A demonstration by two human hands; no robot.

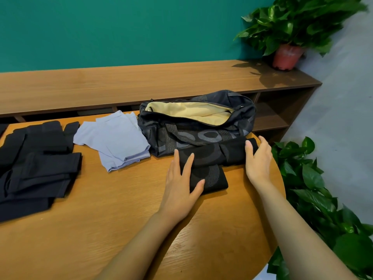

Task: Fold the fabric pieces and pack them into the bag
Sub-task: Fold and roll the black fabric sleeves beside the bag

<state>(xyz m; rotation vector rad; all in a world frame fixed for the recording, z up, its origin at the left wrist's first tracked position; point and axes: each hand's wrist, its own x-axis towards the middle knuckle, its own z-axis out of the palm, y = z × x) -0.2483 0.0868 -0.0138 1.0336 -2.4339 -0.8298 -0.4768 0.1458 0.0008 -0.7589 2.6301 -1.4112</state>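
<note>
- Pressing the folded black patterned fabric piece (210, 158), which touches the open duffel bag (193, 128) at its front.
- My left hand (181, 186) lies flat on it, fingers spread; my right hand (259, 158) touches its end, fingers straight.
- Next, I reckon: grip both ends and lift it into the bag (folds may slip).

The black bag (243, 113) is patterned with grey rings and lined cream; folded fabric (115, 138) is coloured lilac, fabric pile (40, 162) black.
</note>
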